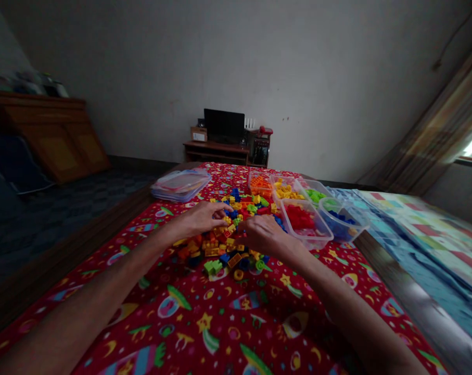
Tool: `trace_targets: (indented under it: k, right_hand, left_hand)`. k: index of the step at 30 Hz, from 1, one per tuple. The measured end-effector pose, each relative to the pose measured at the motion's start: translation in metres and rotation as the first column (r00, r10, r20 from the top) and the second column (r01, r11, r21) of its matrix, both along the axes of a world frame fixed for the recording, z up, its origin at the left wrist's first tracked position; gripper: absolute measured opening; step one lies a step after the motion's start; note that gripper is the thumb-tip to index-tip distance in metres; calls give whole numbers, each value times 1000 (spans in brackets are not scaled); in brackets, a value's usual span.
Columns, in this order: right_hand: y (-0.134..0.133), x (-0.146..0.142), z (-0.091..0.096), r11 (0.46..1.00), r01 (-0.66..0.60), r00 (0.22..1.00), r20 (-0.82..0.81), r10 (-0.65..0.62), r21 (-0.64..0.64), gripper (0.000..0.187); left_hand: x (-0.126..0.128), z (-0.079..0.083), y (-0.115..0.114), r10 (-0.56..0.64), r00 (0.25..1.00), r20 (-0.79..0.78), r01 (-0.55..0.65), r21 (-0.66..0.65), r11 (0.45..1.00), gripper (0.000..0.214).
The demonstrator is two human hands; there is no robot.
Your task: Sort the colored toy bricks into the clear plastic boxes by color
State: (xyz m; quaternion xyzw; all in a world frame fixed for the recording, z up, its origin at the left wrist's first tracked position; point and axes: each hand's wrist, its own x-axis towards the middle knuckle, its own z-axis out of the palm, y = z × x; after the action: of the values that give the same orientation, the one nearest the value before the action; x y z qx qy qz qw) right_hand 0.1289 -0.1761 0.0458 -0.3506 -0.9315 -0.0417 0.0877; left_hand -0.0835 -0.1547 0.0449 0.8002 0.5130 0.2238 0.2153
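A mixed heap of toy building bricks point(211, 249) in yellow, orange, red, green and blue lies on the red patterned cloth point(220, 317). Over the left part of the heap is my left hand point(204, 217), its fingers stretched to the right and apart, with nothing visible between them. My right hand point(261, 232) bends down over the heap's right side, and its back hides most of the fingers. Whether it holds a brick cannot be seen. A green brick point(213, 267) and a round yellow piece point(238, 274) lie at the heap's near edge.
Right of the heap stand clear tubs: orange bricks point(260, 183), yellow bricks point(288, 191), green bricks point(315, 196), red bricks point(299, 216), and a round tub point(353, 235) with blue ones. Stacked lids point(181, 185) lie at the back left. A bed point(423, 229) adjoins on the right.
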Motion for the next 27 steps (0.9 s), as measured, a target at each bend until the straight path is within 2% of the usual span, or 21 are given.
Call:
trace_targets:
  k: [3, 6, 10, 16, 20, 23, 27]
  right_hand:
    - [-11, -2, -6, 999, -15, 996, 87, 12, 28, 30]
    - [-12, -4, -11, 1000, -7, 991, 134, 4, 21, 25]
    - [1, 4, -13, 998, -53, 999, -4, 53, 42, 26]
    - [18, 15, -23, 965, -111, 928, -323, 186, 238, 30]
    - [23, 10, -33, 955, -171, 892, -372, 255, 243, 34]
    - [25, 10, -34, 949, -207, 872, -396, 289, 237, 27]
    - [27, 17, -22, 966, -189, 877, -411, 247, 177, 21]
  left_hand:
    - [-5, -8, 8, -28, 994, 108, 27, 8, 1000, 53]
    - [-6, -14, 11, -66, 982, 178, 67, -1, 998, 59]
    - [-4, -14, 10, -80, 972, 220, 86, -15, 996, 56]
    - [3, -6, 2, -88, 962, 260, 116, -96, 989, 61]
    - [19, -8, -4, -40, 935, 351, 99, -151, 984, 68]
    - [30, -14, -7, -28, 915, 404, 103, -165, 981, 69]
    - [32, -15, -9, -31, 955, 297, 58, -82, 995, 54]
